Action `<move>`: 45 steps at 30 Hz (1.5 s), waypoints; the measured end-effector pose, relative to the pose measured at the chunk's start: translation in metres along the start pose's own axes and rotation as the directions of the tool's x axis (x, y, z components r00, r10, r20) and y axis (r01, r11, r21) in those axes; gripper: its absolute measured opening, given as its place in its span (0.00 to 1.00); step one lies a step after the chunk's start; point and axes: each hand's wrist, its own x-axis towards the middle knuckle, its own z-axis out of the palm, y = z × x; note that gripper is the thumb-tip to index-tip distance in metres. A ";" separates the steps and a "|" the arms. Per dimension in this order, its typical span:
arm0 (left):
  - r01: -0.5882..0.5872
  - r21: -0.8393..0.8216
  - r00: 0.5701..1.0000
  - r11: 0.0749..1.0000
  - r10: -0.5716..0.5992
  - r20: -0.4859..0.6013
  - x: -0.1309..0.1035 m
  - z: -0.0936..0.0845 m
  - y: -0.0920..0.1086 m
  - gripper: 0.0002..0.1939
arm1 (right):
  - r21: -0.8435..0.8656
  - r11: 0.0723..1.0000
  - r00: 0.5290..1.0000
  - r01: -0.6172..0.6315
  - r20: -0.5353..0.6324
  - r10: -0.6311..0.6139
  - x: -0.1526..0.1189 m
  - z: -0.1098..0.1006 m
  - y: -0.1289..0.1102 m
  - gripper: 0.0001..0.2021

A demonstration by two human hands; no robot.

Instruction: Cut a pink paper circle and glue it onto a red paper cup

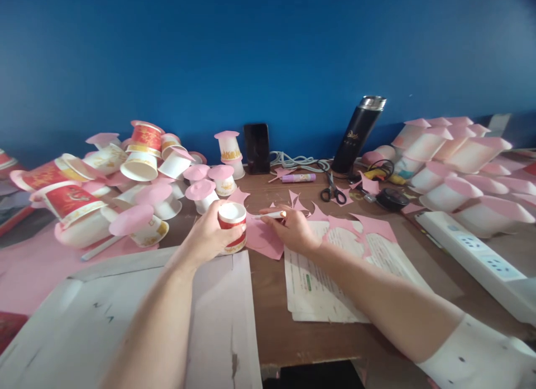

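Observation:
My left hand point(209, 235) is wrapped round the side of a red and white paper cup point(233, 233) with gold trim, its round white end facing up. A white pen point(270, 215) is pinched in my right hand point(297, 230), its tip pointing left toward the cup. Under the pen lies a sheet of pink paper point(266, 241), its left part hidden by the cup. Printed sheets point(318, 288) lie below my right wrist, with pink paper offcuts point(341, 224) on their far edge.
Paper cups with pink paper tops are heaped at left point(142, 193) and right point(452, 149). Along the blue wall stand a phone point(257, 149) and a leaning black flask point(355, 138). Scissors point(333, 192), a purple glue stick point(298, 178) and a power strip point(473, 249) lie on the table.

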 end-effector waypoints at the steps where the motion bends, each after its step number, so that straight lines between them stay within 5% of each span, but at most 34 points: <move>1: 0.003 0.004 1.000 1.000 -0.003 -0.002 0.000 0.000 0.000 0.24 | 0.001 1.000 1.000 -0.003 -0.003 0.003 0.000 0.000 0.000 0.12; 45: -0.038 0.074 0.999 0.997 0.038 0.000 -0.001 -0.002 0.001 0.23 | -0.067 0.997 0.999 -0.026 -0.042 0.023 0.001 -0.007 0.005 0.09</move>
